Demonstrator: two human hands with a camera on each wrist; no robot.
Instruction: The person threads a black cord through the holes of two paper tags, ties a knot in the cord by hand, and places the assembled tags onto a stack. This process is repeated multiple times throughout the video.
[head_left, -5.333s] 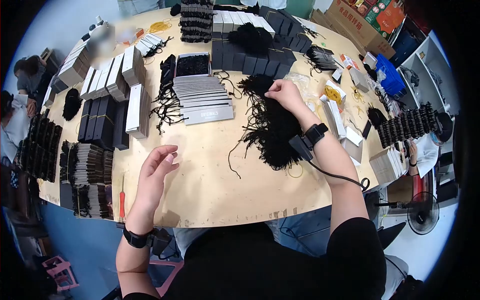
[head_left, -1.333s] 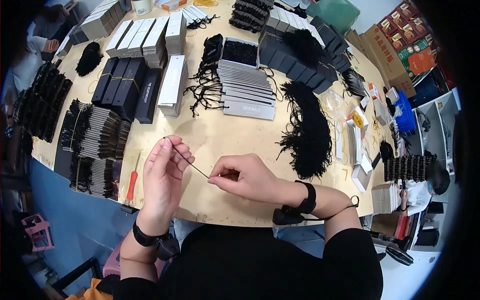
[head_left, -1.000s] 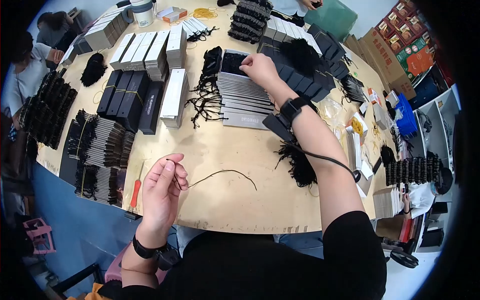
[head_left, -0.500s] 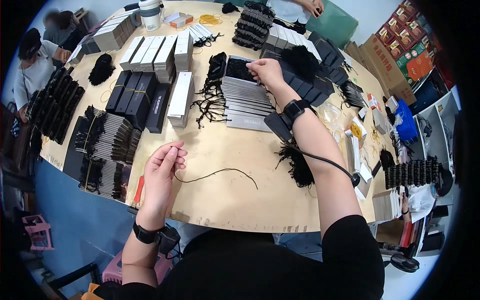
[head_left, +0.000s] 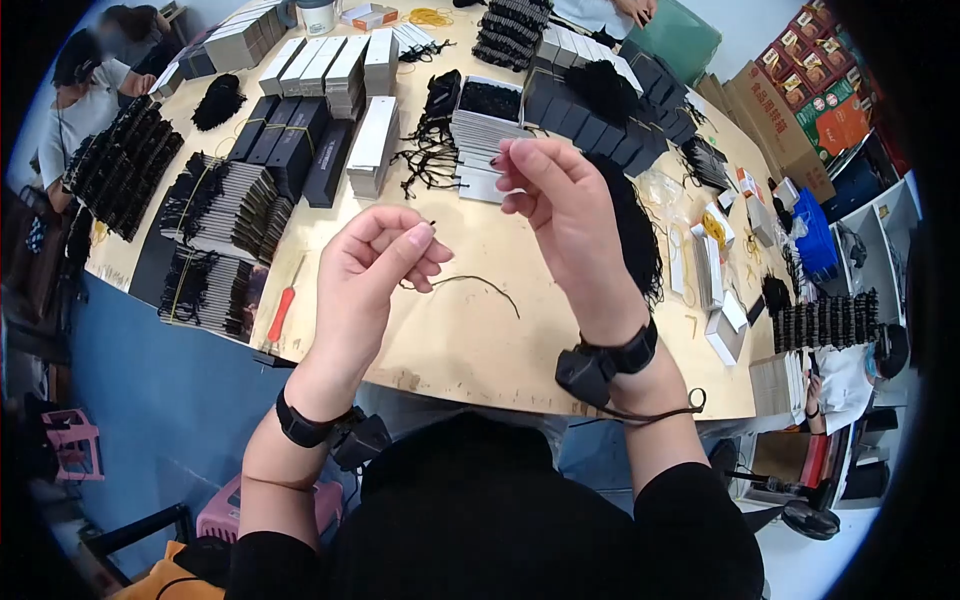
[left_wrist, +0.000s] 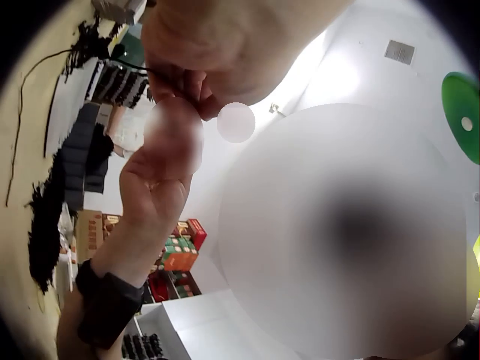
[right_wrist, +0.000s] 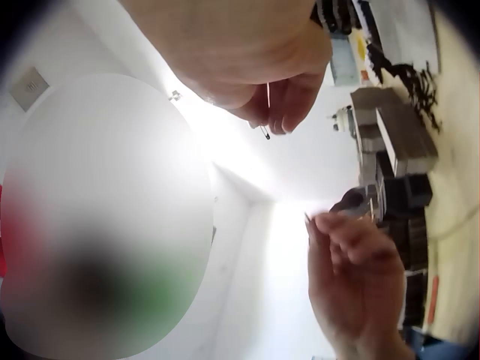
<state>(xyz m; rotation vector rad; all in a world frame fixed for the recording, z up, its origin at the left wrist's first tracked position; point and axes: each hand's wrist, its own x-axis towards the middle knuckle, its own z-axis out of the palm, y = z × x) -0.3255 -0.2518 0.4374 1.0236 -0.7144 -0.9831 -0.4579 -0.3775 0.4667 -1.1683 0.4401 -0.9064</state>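
Black cord [head_left: 490, 285] in the pinch of the left hand [head_left: 375, 265], loose tail bending toward the near edge of the tabletop [head_left: 470, 360]. Small piece [right_wrist: 265, 133] pinched in the right hand [head_left: 570, 215], held apart from the left; seemingly not yet joined to the cord. Toward the far edge, card row [head_left: 475, 150], apparently strung; toward the right edge, heap of cords [head_left: 635, 220], seemingly left to use.

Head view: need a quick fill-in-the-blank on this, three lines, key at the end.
1. The thin cord that runs from the left hand is ____ in colour.
2. The left hand and right hand are ____, not touching.
3. The screwdriver on the table has a ____ handle.

Missing words: black; apart; red.
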